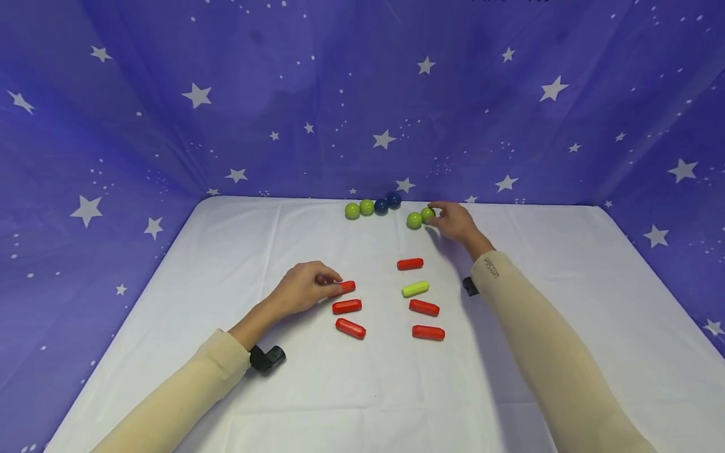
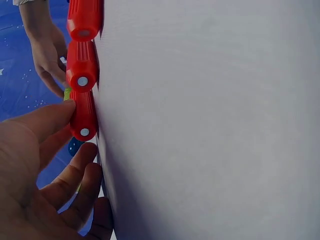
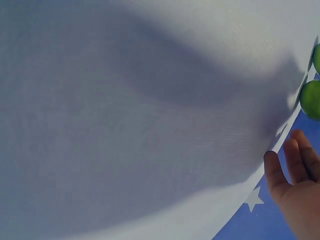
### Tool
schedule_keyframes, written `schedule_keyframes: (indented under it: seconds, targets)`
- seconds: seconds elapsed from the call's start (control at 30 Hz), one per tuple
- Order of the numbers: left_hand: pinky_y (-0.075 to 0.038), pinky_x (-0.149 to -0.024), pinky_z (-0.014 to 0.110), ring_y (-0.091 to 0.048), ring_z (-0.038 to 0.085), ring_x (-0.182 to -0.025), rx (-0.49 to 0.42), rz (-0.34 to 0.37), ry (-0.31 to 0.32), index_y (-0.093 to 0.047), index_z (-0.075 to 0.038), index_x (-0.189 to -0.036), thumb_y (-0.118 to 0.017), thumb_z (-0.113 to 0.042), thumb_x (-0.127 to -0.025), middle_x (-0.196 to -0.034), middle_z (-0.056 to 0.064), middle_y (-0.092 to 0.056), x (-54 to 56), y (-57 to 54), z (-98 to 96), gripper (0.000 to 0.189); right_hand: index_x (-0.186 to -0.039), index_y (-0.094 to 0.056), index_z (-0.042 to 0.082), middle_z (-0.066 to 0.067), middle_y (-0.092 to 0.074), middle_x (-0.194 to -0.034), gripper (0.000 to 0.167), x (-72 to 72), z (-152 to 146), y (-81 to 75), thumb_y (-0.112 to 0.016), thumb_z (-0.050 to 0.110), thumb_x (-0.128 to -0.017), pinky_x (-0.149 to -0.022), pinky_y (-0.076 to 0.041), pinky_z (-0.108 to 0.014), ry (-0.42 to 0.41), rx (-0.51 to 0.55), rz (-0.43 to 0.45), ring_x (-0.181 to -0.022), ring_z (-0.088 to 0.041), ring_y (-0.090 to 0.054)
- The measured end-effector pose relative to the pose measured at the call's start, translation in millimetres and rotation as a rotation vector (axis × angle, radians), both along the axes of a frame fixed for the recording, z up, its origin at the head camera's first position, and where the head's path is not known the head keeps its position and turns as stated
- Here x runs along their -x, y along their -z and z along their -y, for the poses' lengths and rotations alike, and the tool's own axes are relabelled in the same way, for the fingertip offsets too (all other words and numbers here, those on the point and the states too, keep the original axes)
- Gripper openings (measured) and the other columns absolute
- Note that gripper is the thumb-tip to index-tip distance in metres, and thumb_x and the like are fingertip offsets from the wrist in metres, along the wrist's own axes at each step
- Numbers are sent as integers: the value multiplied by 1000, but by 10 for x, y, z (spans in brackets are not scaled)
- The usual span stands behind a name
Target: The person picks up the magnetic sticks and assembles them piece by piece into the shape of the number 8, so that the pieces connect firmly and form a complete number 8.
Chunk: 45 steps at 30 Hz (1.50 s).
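My left hand (image 1: 304,288) pinches the farthest red ridged stick (image 1: 347,287) of the left column between thumb and finger. In the left wrist view the thumb lies on that red stick (image 2: 83,116), whose end bears a pale round dot. Two more red sticks (image 1: 347,306) lie nearer in the same column. At the back, my right hand (image 1: 455,221) has thumb and finger around a green ball (image 1: 427,215). Another green ball (image 1: 414,220) sits just left of it. The right wrist view shows only some fingers beside a green ball (image 3: 312,100); the thumb's contact is hidden there.
A right column holds a far red stick (image 1: 410,264), a yellow-green stick (image 1: 415,289) and two nearer red sticks (image 1: 424,307). Two green balls (image 1: 352,211) and two dark blue balls (image 1: 382,206) line the white table's (image 1: 306,409) back, before a starry blue cloth (image 1: 340,94).
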<state>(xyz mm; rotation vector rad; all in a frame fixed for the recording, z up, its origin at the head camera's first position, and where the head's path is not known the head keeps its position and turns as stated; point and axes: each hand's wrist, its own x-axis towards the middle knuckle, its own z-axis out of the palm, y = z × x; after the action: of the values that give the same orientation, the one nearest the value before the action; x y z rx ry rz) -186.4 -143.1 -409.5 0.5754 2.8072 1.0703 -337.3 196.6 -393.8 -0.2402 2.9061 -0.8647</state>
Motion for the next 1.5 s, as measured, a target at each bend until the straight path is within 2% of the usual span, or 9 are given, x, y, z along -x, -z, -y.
schedule_keyframes:
  seconds: [0.4, 0.7, 1.0, 1.27, 1.5]
  targets:
    - [-43, -71, 32, -54, 14, -78, 5, 4, -12, -78, -14, -99, -77, -26, -87, -87, -6, -66, 6, 11, -9, 16, -133, -54, -4, -28, -57, -122, 44, 0, 0, 5, -63, 18, -95, -95, -43, -52, 43, -37, -29, -111, -40, -55]
    - [-44, -72, 32, -55, 15, -80, 35, 12, 1, -79, -11, -98, -76, -25, -88, -91, -5, -66, -4, -4, 4, 17, -128, -55, -7, -27, -57, -125, 44, -4, 0, 49, -64, 22, -96, -100, -40, -51, 57, -44, -44, -116, -42, -53]
    - [-44, -72, 32, -55, 15, -81, 42, 18, -10, -80, -13, -97, -76, -26, -88, -93, -4, -65, -3, -12, 1, 17, -125, -58, -10, -26, -59, -123, 45, -35, -30, 53, -64, 24, -95, -100, -41, -50, 62, -8, -58, -114, -40, -54]
    - [-44, -74, 33, -55, 15, -83, 51, 7, -7, -80, -15, -98, -76, -28, -88, -92, -6, -65, 0, 6, -3, 17, -123, -62, -7, -25, -60, -122, 47, -183, -94, -34, -66, 30, -94, -96, -42, -51, 19, 7, -130, -114, -39, -54]
    - [-44, -76, 34, -56, 16, -84, 40, 5, 0, -80, -13, -97, -76, -27, -88, -92, -5, -66, 11, 4, 4, 17, -115, -67, -5, -22, -62, -119, 42, -441, -4, -193, -72, 28, -90, -90, -45, -50, -44, 105, -186, -109, -38, -56]
